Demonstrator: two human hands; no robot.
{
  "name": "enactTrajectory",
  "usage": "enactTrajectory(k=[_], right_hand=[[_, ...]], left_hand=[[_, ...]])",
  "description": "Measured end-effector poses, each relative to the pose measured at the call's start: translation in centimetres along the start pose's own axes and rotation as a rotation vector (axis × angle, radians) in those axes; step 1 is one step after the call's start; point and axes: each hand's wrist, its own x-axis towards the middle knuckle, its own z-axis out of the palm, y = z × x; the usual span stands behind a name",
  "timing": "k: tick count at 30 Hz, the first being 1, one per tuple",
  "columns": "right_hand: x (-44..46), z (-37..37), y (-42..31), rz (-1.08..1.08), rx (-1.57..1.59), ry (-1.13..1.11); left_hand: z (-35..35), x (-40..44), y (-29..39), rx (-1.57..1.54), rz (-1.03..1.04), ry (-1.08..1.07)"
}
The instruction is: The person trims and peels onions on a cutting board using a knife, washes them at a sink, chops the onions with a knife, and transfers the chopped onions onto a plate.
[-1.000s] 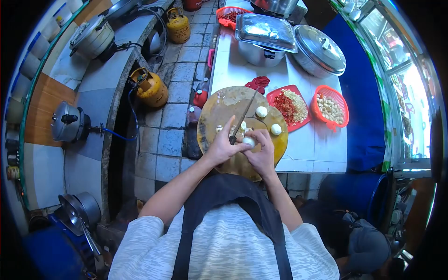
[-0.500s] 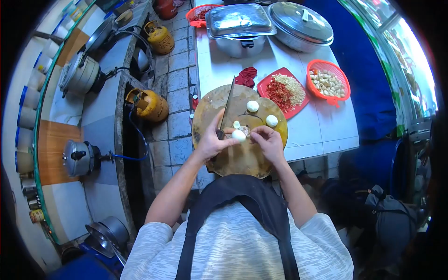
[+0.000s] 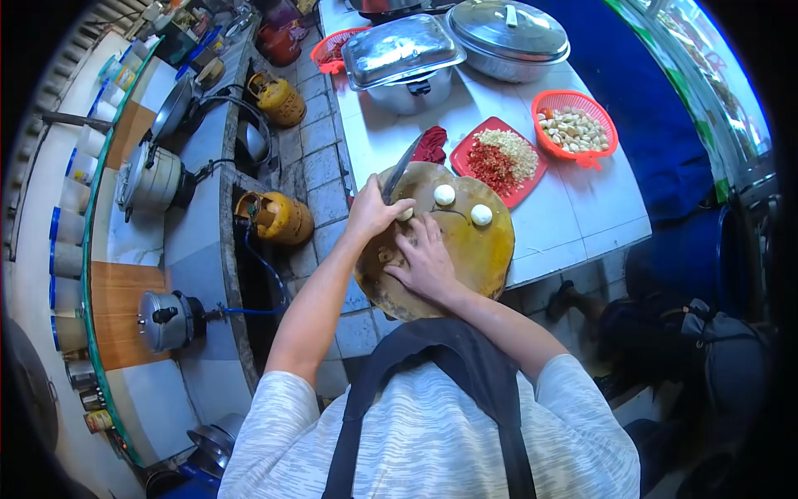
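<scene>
Clenching knife [image 3: 400, 172] in left hand [image 3: 371, 214], blade angled far-right; right hand [image 3: 430, 268] splayed on board [image 3: 482, 258], near-right of grip.

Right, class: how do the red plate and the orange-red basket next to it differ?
The red plate is shallow and squarish; the orange-red basket is deeper and rounded. The plate holds finely chopped red pieces and pale pieces, the basket mostly larger pale chunks. Both stand on the white table.

Yellow gas cylinders [image 3: 288, 218] stand on the tiled floor [image 3: 327, 162] beside a counter at left, where a lidded pressure cooker [image 3: 162, 320] sits near what may be a burner.
</scene>
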Motion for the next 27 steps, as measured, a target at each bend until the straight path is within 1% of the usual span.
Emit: enactTrajectory(k=[1, 2, 3, 5, 6, 8, 10, 12, 13, 15, 17, 18, 20, 21, 25, 27], right_hand=[[-0.1, 0.5, 0.5, -0.003, -0.01, 0.008], [-0.5, 1.0, 1.6, -0.018, 0.024, -0.074], [-1.3, 1.4, 2.7, -0.029, 0.058, -0.159], [-2.6, 2.1, 3.9, -0.046, 0.132, -0.329], [-3.0, 1.8, 3.5, -0.043, 0.131, -0.328], [-3.7, -0.4, 1.8, 0.047, 0.095, -0.132], [-4.6, -1.9, -0.1, 0.141, 0.053, 0.059], [-4.4, -0.9, -1.4, 0.172, -0.013, 0.062], [-3.7, -0.1, -2.1, 0.198, -0.072, 0.069], [-2.8, 1.4, -3.2, 0.257, -0.187, 0.086], [-2.8, 2.7, -3.5, 0.265, -0.184, 0.095], [-2.8, 3.3, -3.4, 0.259, -0.173, 0.097], [-3.1, 4.1, -3.4, 0.248, -0.152, 0.099], [-3.1, 4.0, -3.5, 0.259, -0.161, 0.108], [-3.4, 1.6, -2.0, 0.523, 0.435, 0.398], [-3.9, -0.7, -1.6, 0.545, 0.408, 0.534]], left_hand=[[-0.5, -0.4, -0.3, -0.103, -0.046, -0.013], [-1.0, -1.3, -0.8, -0.207, -0.094, -0.03], [-2.4, -2.6, -0.4, -0.211, -0.089, -0.029], [-5.5, -5.9, -0.7, -0.58, -0.359, -0.222], [-6.1, -7.4, -1.9, -0.641, -0.38, -0.19], [-7.2, -10.3, -5.3, -0.709, -0.395, -0.159], [-7.7, -13.3, -9.0, -0.583, -0.429, -0.257], [-8.3, -16.4, -8.1, -0.644, -0.496, -0.3], [-7.9, -17.2, -7.9, -0.646, -0.488, -0.31], [-7.1, -18.2, -7.3, -0.786, -0.493, -0.435], [-5.5, -19.0, -6.0, -0.738, -0.466, -0.546], [-4.3, -19.2, -4.9, -0.736, -0.458, -0.554], [-1.9, -19.7, -2.8, -0.633, -0.314, -0.587], [-0.6, -20.0, -2.1, -0.629, -0.302, -0.599], [4.2, -20.8, 1.1, -0.399, 0.165, -0.306], [1.4, -21.9, 4.6, -0.344, 0.364, -0.259]])
